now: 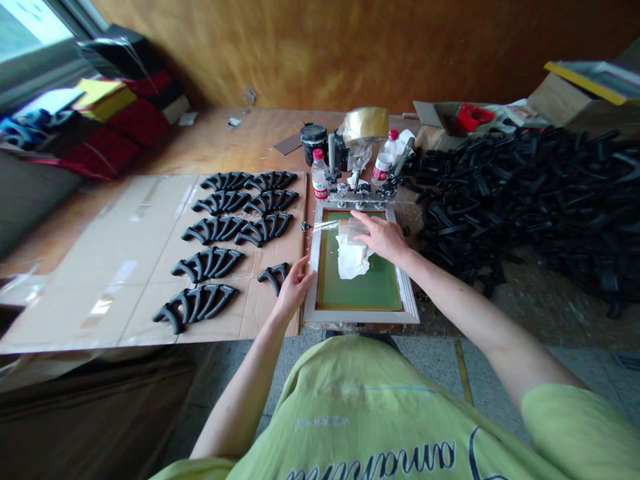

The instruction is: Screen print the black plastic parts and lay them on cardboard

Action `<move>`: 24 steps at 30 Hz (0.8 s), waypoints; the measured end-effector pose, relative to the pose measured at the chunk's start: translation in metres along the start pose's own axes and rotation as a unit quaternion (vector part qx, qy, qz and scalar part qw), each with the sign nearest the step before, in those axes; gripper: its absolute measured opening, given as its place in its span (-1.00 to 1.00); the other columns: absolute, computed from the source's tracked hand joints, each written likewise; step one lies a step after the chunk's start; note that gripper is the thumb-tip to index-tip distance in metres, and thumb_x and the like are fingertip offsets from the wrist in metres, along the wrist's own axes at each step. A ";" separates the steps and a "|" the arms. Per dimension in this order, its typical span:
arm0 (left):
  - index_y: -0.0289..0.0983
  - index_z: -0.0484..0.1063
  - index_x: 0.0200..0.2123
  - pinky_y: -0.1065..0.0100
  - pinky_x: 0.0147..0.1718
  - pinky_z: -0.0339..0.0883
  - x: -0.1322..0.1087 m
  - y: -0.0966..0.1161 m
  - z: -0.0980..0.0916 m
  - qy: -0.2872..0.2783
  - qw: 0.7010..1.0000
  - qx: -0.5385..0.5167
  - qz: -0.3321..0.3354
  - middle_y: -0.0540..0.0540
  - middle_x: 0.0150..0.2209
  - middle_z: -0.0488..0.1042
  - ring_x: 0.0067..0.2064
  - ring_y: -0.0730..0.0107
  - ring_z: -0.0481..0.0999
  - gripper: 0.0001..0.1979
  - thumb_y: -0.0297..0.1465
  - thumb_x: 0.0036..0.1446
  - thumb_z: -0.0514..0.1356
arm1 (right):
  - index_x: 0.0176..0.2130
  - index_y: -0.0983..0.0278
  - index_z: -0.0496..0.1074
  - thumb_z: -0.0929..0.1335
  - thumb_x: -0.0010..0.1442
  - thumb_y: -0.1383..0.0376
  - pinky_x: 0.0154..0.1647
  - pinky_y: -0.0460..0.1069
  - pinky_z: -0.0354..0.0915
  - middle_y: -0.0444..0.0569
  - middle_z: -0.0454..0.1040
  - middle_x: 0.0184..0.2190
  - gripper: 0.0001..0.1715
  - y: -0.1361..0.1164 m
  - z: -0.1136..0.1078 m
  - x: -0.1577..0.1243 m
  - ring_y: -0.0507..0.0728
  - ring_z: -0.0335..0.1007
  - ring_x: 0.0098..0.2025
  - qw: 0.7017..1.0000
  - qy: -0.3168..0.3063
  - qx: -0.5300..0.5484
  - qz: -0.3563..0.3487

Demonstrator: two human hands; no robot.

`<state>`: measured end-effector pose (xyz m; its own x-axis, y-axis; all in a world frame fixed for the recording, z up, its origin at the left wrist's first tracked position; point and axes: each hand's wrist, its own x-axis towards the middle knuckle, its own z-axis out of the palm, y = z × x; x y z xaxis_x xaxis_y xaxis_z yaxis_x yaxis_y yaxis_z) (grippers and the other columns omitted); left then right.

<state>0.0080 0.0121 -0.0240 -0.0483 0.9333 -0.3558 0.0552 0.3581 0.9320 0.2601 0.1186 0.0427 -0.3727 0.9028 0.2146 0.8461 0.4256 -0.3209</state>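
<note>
A screen printing frame with a green mesh lies in front of me, its far end under a metal hinge clamp. My right hand is over the far half of the mesh, closed on a small pale squeegee, partly hidden by the fingers. Beneath it a crumpled white tissue lies against the mesh. At the frame's left edge, my left hand grips the rim with bent fingers. Just left of that hand, a few curved black plastic handles rest on a cardboard sheet.
Rows of black handles fill the cardboard's right half. A large heap of black parts lies to the right. Behind the clamp stand two bottles, a dark ink tub and a tape roll. Red boxes sit far left.
</note>
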 end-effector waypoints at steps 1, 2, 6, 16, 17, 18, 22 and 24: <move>-0.24 0.27 0.26 0.52 -0.62 0.13 -0.003 0.011 -0.001 -0.002 1.000 -0.019 0.001 0.07 -0.51 0.41 -0.56 0.51 0.33 -0.30 -0.13 0.09 0.27 | 0.27 0.13 0.29 0.46 0.16 0.18 -0.14 0.04 0.34 0.00 0.56 -0.06 -0.27 0.009 -0.007 0.009 0.20 0.48 -0.15 1.000 0.023 -0.003 0.017; -0.23 0.31 0.22 0.52 -0.61 0.14 -0.006 0.023 -0.001 -0.003 0.999 -0.040 0.005 0.07 -0.51 0.41 -0.56 0.52 0.34 -0.33 -0.12 0.08 0.28 | 0.28 0.16 0.29 0.45 0.17 0.16 -0.14 0.04 0.34 0.01 0.57 -0.11 -0.27 0.021 -0.015 0.014 0.20 0.48 -0.18 0.998 0.050 -0.002 0.035; -0.26 0.52 -0.13 0.49 -0.55 0.26 -0.006 0.074 0.001 0.012 0.991 -0.103 0.087 -0.02 -0.42 0.50 -0.49 0.49 0.42 -0.57 -0.04 0.13 0.23 | 0.05 0.34 0.45 0.27 0.32 0.11 -0.24 -0.02 0.33 0.00 0.55 -0.36 -0.55 0.084 -0.034 0.007 0.08 0.43 -0.36 0.977 0.161 0.029 0.135; -0.18 0.38 -0.01 0.50 -0.48 0.41 0.042 0.169 0.019 0.040 0.957 -0.161 0.238 -0.07 -0.30 0.59 -0.30 0.42 0.59 -0.47 0.11 0.22 0.05 | -0.30 0.33 0.49 0.43 0.21 0.12 -0.07 0.00 0.31 0.12 0.54 -0.21 -0.70 0.036 0.060 -0.067 0.19 0.43 -0.08 0.995 -0.058 -0.062 0.044; -0.18 0.38 -0.01 0.51 -0.49 0.40 0.039 0.163 0.022 0.050 0.957 -0.171 0.230 -0.08 -0.28 0.59 -0.31 0.43 0.60 -0.46 0.11 0.21 0.05 | -0.25 0.34 0.48 0.39 0.26 0.16 -0.09 0.01 0.30 0.15 0.54 -0.20 -0.74 0.027 0.063 -0.067 0.21 0.44 -0.07 0.992 -0.083 -0.077 0.064; -0.20 0.39 -0.02 0.50 -0.51 0.40 0.033 0.152 0.025 0.053 0.961 -0.177 0.208 -0.09 -0.29 0.60 -0.33 0.42 0.60 -0.45 0.12 0.20 0.06 | -0.20 0.35 0.47 0.34 0.31 0.19 -0.13 0.01 0.29 0.16 0.55 -0.21 -0.75 0.018 0.063 -0.067 0.22 0.45 -0.10 0.987 -0.103 -0.083 0.094; -0.31 0.47 -0.11 0.39 -0.59 0.40 -0.007 0.075 0.050 -0.112 0.987 -0.108 -0.049 -0.24 -0.30 0.62 -0.39 0.24 0.62 -0.37 0.14 0.06 0.21 | -0.09 0.30 0.40 0.16 0.44 0.19 -0.22 0.00 0.27 0.11 0.55 -0.26 -0.67 -0.023 0.055 -0.073 0.19 0.46 -0.19 0.982 -0.071 -0.049 0.168; -0.32 0.47 -0.10 0.33 -0.50 0.47 -0.026 0.037 0.062 -0.136 0.976 -0.117 -0.123 -0.29 -0.21 0.62 -0.25 0.13 0.64 -0.36 0.15 0.08 0.18 | -0.13 0.25 0.40 0.16 0.44 0.19 -0.15 0.01 0.27 0.08 0.53 -0.23 -0.69 -0.046 0.055 -0.082 0.19 0.43 -0.13 0.994 -0.043 -0.026 0.092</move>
<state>0.0728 0.0029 0.0155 0.2367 0.8040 -0.5456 -0.1556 0.5856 0.7955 0.2306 0.0289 -0.0110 -0.2389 0.9681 0.0756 0.9209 0.2506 -0.2986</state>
